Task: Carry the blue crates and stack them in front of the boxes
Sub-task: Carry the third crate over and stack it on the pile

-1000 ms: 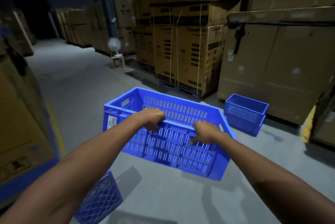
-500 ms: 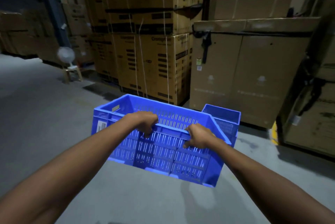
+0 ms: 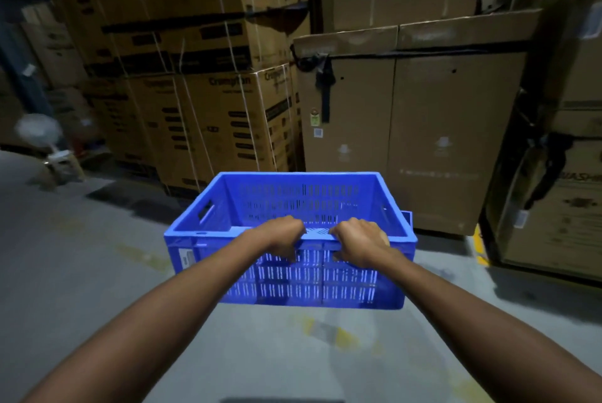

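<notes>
I hold an empty blue slatted crate (image 3: 303,285) in the air in front of me, level and facing the boxes. My left hand (image 3: 282,235) and my right hand (image 3: 360,241) both grip its near top rim, fingers curled over the edge, close together. Behind the crate's right far corner a sliver of a second blue crate (image 3: 407,217) shows on the floor; the rest of it is hidden. Directly beyond stands a large plain cardboard box (image 3: 423,129).
Strapped printed cartons (image 3: 208,102) are stacked high to the left of the plain box. More cartons (image 3: 560,200) stand on the right by a yellow floor mark (image 3: 478,239). A small white fan (image 3: 40,132) sits on a stool at far left. Grey concrete floor (image 3: 81,272) lies below.
The view has turned right and moved closer to the plain box. The carried crate now covers nearly all of the crate on the floor. Both hands keep their grip.
</notes>
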